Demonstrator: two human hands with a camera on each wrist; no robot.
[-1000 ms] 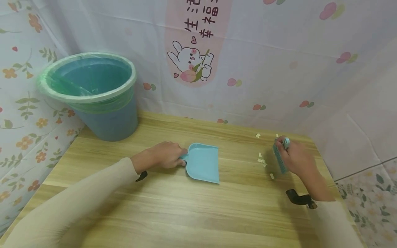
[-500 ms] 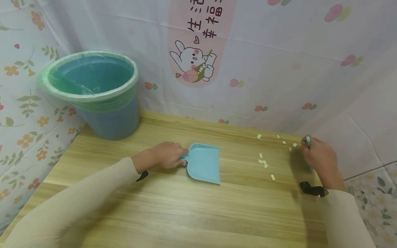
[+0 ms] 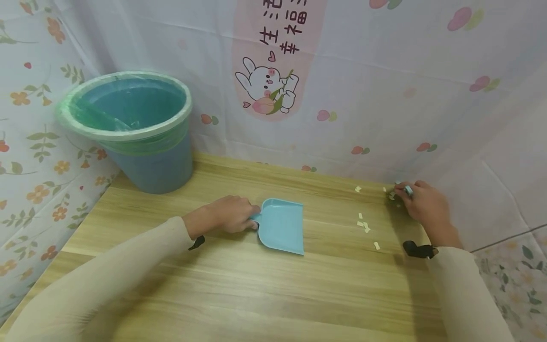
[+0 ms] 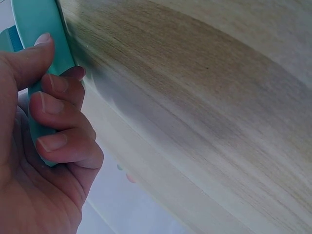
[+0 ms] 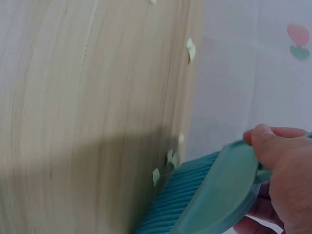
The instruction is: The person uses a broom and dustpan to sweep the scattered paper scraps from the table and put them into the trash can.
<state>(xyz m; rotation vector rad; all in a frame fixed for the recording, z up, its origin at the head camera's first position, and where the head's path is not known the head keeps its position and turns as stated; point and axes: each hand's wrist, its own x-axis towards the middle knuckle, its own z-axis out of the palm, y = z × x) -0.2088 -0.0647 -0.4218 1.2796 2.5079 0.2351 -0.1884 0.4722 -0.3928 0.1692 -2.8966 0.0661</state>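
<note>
Near the middle of the wooden table, a light blue dustpan (image 3: 281, 227) lies with its straight edge facing right. My left hand (image 3: 229, 213) grips its handle, fingers curled round it in the left wrist view. By the far right edge, my right hand (image 3: 426, 205) holds a teal hand brush (image 5: 219, 187) by its handle. The brush's bristles touch the tabletop beside small paper scraps (image 5: 171, 158) in the right wrist view; the hand hides much of the brush in the head view. Several more pale scraps (image 3: 366, 227) lie between dustpan and brush.
A blue bin (image 3: 155, 168) with a green plastic liner stands at the back left of the table (image 3: 256, 294). A white printed cloth (image 3: 376, 95) hangs along the back edge, and a flowered cloth (image 3: 38, 142) hangs at the left.
My right hand moved right with the brush, then back left and toward the far edge. More scraps showed near it after the first move. The left hand and dustpan stayed put.
</note>
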